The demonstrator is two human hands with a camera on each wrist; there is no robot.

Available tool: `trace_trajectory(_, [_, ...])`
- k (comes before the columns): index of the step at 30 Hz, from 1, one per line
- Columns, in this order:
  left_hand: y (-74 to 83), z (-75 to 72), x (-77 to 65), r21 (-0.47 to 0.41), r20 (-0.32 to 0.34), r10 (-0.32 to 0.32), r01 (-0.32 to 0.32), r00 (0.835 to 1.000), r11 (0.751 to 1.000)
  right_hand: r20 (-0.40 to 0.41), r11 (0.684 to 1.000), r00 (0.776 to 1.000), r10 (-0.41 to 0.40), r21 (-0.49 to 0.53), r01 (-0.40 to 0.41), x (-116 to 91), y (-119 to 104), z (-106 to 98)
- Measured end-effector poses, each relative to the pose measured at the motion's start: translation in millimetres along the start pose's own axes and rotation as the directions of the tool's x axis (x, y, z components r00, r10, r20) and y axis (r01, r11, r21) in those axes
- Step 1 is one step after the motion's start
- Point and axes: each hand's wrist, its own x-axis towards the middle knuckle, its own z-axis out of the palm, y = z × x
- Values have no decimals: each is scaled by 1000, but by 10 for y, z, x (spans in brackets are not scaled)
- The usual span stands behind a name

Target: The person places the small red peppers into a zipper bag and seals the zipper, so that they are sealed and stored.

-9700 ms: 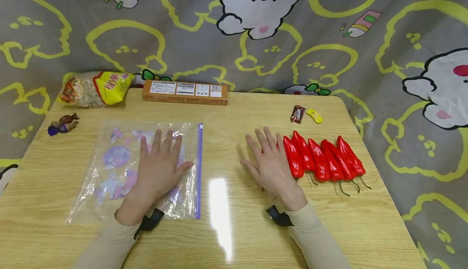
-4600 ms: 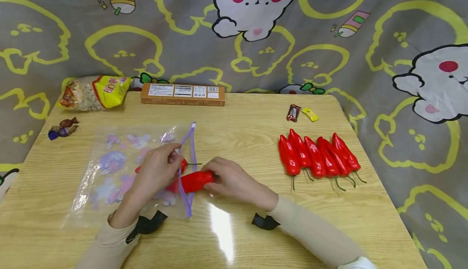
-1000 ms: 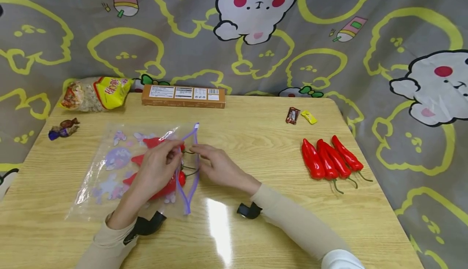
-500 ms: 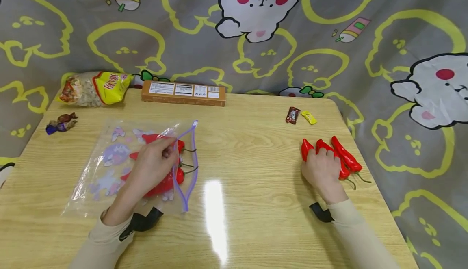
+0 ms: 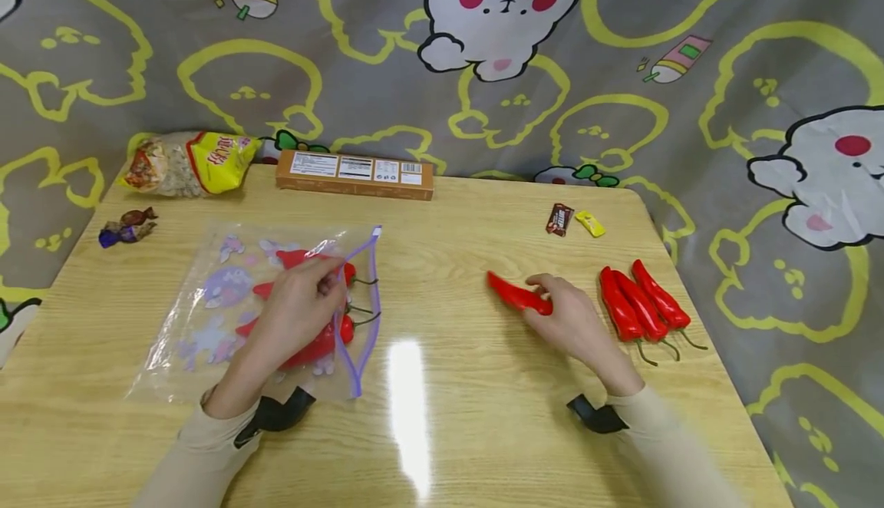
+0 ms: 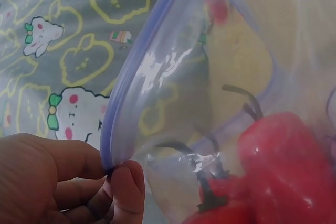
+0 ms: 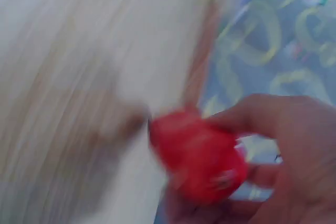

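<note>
My left hand (image 5: pixel 297 312) pinches the purple zip edge of a clear zip-lock bag (image 5: pixel 166 339), holding its mouth apart; the left wrist view shows thumb and finger on the zip strip (image 6: pixel 113 124). Inside the bag lie several red peppers (image 6: pixel 283 166), their stems toward the opening. Right of the bag, above the table, my right hand (image 5: pixel 569 320) grips a red pepper (image 5: pixel 514 293) by its stem end, tip pointing left. In the blurred right wrist view that pepper (image 7: pixel 197 156) sits between thumb and fingers. Three more red peppers (image 5: pixel 642 305) lie in a row at the right.
Along the back of the wooden table (image 5: pixel 476 416) are a yellow snack bag (image 5: pixel 189 164) and a long brown box (image 5: pixel 355 176). Wrapped candies (image 5: pixel 127 227) lie at the left; a brown packet (image 5: pixel 559 219) and a yellow one (image 5: pixel 590 223) lie at the back right.
My right hand has left the bag, picked a red pepper off the row at the right and carried it leftward. My left hand has stayed at the bag's mouth.
</note>
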Motion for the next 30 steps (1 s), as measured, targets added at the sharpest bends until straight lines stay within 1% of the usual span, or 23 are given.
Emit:
trace_trajectory(1, [6,5,8,-1,1,5,-5,1000,1000,4,993,998,-57,106,56,-2,-129,5])
trace_trajectory(2, [9,12,14,-2,1,9,-9,1000,1000,0,972,993,-121,205,118,-2,-259,21])
trace_trajectory(4, [19,17,18,-4,2,12,-12,1000,1000,-16,907,972,-235,355,226,-2,-512,80])
trace_trajectory(5, [23,19,19,-7,5,8,-8,1000,1000,-26,872,957,-289,405,275,5,-634,125])
trace_trajectory(6, [27,21,20,-8,7,4,-4,1000,1000,-44,838,937,-346,435,329,16,-746,182])
trace_trajectory(7, [29,23,19,-10,11,-1,1,1000,1000,-63,806,917,-394,456,378,30,-849,246])
trace_trajectory(8, [33,25,17,-12,15,-7,7,1000,1000,-77,786,899,-432,457,417,44,-943,312])
trace_trajectory(10, [40,26,13,-19,27,-20,21,999,1000,-98,759,864,-493,437,483,72,-1106,444])
trace_trajectory(11, [42,27,11,-20,31,-25,26,999,999,-100,750,851,-515,427,505,86,-1176,509])
trace_trajectory(12, [45,27,10,-19,33,-28,29,999,999,-97,740,841,-532,429,518,100,-1242,566])
trace_trajectory(13, [48,27,9,-17,32,-30,31,999,999,-82,731,837,-542,444,517,112,-1303,623])
trace_trajectory(14, [51,27,8,-15,31,-31,32,999,999,-66,732,833,-550,443,518,126,-1361,676])
trace_trajectory(16, [53,23,7,-9,23,-31,31,999,999,-22,721,827,-562,477,503,164,-1474,780])
trace_trajectory(18, [51,18,3,-2,11,-30,30,999,1000,28,727,825,-565,489,482,203,-1570,870])
trace_trajectory(20, [46,19,-9,-4,8,-28,28,1000,1000,65,744,820,-568,466,479,234,-1621,941])
trace_trajectory(21, [43,21,-17,-9,10,-30,30,999,999,83,752,821,-565,460,471,239,-1625,951])
trace_trajectory(23, [38,29,-28,-11,9,-30,30,999,999,86,770,825,-559,422,478,238,-1570,919])
trace_trajectory(25, [42,33,-28,-18,15,-32,32,999,999,54,793,839,-542,365,488,230,-1420,799])
trace_trajectory(26, [47,30,-22,-19,17,-33,33,999,999,24,814,855,-519,318,485,223,-1310,707])
trace_trajectory(28, [49,25,-14,-20,17,-39,39,999,999,-66,866,883,-465,175,469,216,-999,521])
trace_trajectory(29, [47,20,-16,-25,21,-47,48,999,999,-113,896,898,-425,92,435,207,-814,423])
trace_trajectory(30, [47,14,-17,-31,27,-57,58,998,998,-171,918,905,-391,-5,396,199,-609,332])
